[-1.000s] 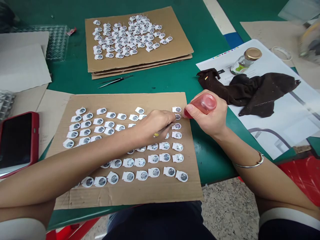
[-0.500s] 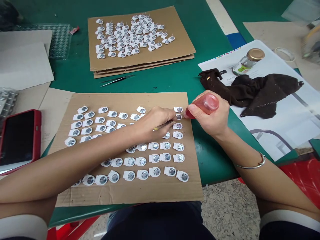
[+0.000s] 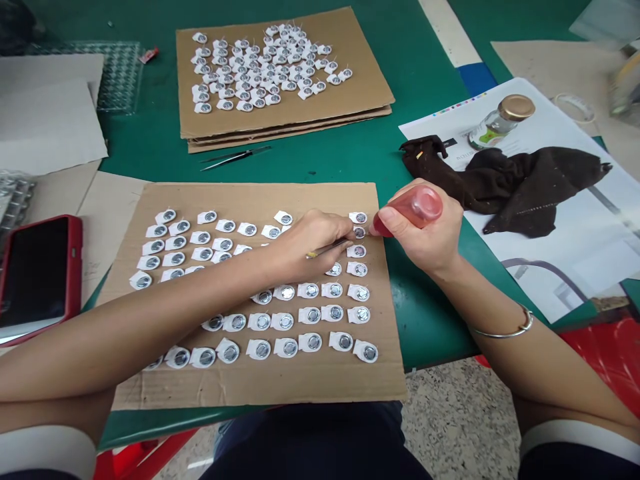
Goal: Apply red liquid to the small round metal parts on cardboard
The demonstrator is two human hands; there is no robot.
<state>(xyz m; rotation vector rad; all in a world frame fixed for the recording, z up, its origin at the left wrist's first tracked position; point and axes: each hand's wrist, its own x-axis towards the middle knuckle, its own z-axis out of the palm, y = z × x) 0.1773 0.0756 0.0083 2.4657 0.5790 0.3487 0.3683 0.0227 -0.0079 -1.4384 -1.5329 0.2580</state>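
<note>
My left hand [image 3: 317,243] is closed around a thin tool [image 3: 327,249] with a yellowish end, over the right part of a cardboard sheet [image 3: 260,387]. Its fingertips are beside a small round metal piece on a white tab [image 3: 359,233]. My right hand [image 3: 433,230] grips a red translucent bottle [image 3: 414,205], tilted with its narrow end down toward that piece. Rows of similar pieces lie on the sheet, some hidden under my left forearm. Whether the bottle's tip touches the piece I cannot tell.
Behind lies a cardboard stack [image 3: 300,123] bearing many similar pieces, with dark tweezers [image 3: 235,159] in front. A red-cased phone [image 3: 40,277] is at left. At right, a dark cloth [image 3: 533,190] and a glass jar [image 3: 500,123] sit on printed paper [image 3: 560,267].
The view has shifted very slightly. Both hands keep nearly the same pose, with the thin tool and the red bottle still held.
</note>
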